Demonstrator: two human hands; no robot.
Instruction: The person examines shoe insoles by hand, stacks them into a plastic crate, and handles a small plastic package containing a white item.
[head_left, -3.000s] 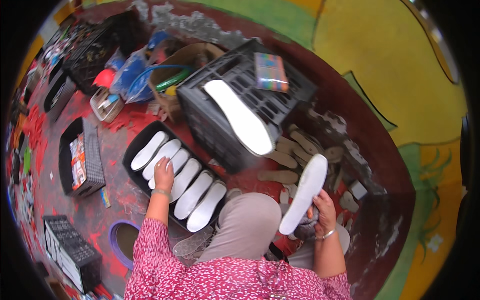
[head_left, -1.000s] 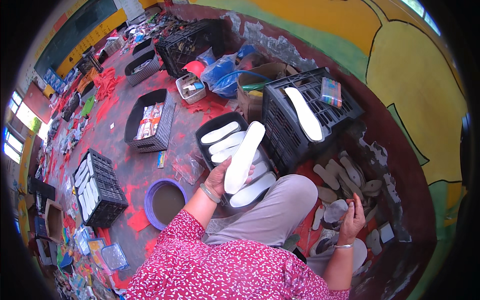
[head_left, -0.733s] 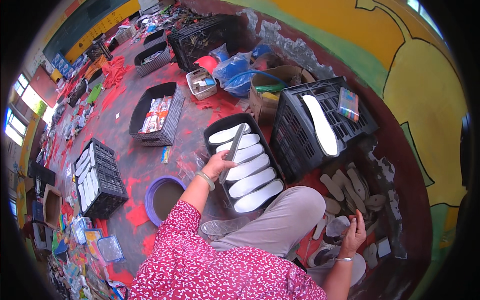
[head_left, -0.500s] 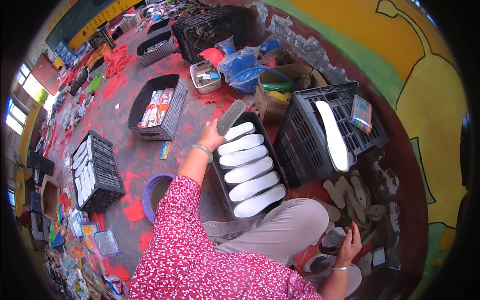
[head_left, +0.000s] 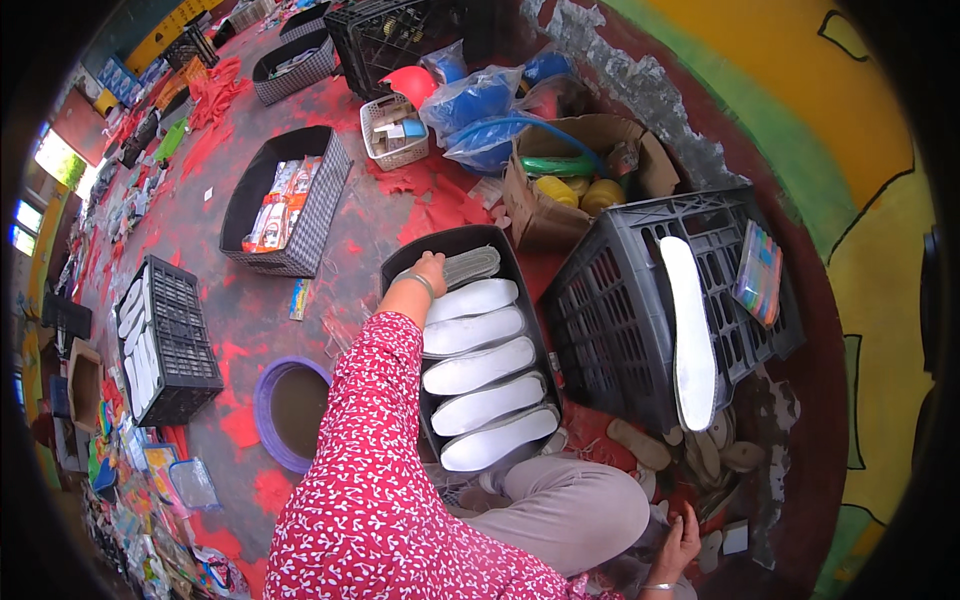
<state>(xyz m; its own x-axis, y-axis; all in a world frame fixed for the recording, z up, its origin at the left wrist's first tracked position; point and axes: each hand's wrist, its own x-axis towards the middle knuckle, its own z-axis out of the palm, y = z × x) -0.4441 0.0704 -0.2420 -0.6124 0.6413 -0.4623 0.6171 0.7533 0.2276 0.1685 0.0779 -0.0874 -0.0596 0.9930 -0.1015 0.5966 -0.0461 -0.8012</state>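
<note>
My left hand point(head_left: 430, 272) is closed on a grey insole point(head_left: 472, 265) at the far end of a dark bin point(head_left: 448, 242). Several white-topped insoles point(head_left: 488, 368) lie crosswise in a row in that bin, nearer to me. My right hand point(head_left: 682, 542) hangs at the lower right beside my bent knee, its fingers apart and nothing visible in them. Close to it, loose beige insoles point(head_left: 705, 455) are piled on the floor. One long white insole point(head_left: 690, 335) rests on top of an upturned black crate point(head_left: 612, 310), next to a pack of coloured pens point(head_left: 760, 275).
A purple basin point(head_left: 262, 415) of murky liquid stands left of my arm. Beyond are a checked bin point(head_left: 325, 215) with packets and a small white basket point(head_left: 400, 155). A cardboard box point(head_left: 535, 205) sits behind the crate. Another black crate point(head_left: 185, 340) holds white insoles at left.
My left hand has lowered the grey insole from above the bin's far end down into it. The right hand has dropped slightly lower, and the whole view has shifted a little.
</note>
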